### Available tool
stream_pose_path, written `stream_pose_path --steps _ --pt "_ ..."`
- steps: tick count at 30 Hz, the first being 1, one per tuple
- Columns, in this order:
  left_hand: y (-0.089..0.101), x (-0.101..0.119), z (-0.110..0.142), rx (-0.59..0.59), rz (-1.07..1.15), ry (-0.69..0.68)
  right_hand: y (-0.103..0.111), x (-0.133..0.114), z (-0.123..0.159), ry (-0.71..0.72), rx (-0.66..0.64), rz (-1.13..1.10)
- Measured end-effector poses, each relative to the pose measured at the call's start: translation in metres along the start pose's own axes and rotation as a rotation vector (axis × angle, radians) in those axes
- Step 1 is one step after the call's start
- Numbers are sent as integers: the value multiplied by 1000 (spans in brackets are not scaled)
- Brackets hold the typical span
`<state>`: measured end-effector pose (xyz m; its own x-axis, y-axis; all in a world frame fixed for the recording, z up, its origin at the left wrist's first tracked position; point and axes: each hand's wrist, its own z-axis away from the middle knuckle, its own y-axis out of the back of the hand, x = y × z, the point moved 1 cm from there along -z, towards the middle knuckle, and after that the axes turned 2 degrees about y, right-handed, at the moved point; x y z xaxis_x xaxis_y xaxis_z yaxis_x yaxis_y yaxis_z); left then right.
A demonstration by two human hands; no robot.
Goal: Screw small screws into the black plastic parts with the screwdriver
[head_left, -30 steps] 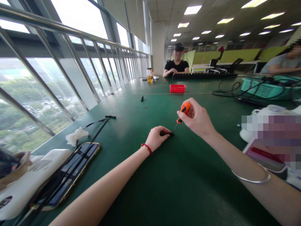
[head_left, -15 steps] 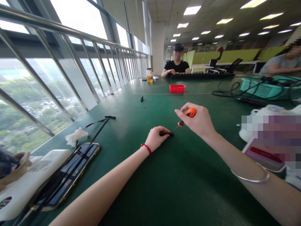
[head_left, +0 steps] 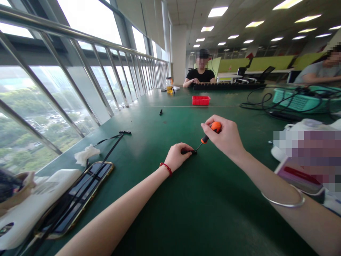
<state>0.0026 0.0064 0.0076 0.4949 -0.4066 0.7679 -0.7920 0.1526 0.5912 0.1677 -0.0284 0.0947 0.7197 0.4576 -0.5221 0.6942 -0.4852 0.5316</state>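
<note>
My left hand is closed on a small black part, pinning it against the green table. Fingers cover most of that part, so its exact kind is hidden. In my right hand is a screwdriver with an orange and black handle. Its shaft slants down to the left, and the tip meets the right end of the black part. Thumb and fingers wrap the handle near its orange top.
Farther off lie another small black piece and a red box. On the left, a phone rests under black straps. A teal basket with cables stands at right. One person sits across the table, another far right.
My right hand has turned slightly on the screwdriver handle, whose orange end now faces me more. The screwdriver tip stays on the black part, and my left hand has not moved.
</note>
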Motion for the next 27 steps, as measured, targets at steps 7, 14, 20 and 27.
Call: stream_pose_path --steps 7,14,20,27 --pt "0 0 0 3 -12 -14 0 0 0 -63 -62 28" --pt "1 -1 0 0 -28 -16 1 -2 -1 -58 -85 -20" --pt "0 -2 0 -9 -15 -21 1 1 -2 -43 -83 29" --pt "1 0 0 -11 -24 -20 -1 3 -2 -64 -135 -66"
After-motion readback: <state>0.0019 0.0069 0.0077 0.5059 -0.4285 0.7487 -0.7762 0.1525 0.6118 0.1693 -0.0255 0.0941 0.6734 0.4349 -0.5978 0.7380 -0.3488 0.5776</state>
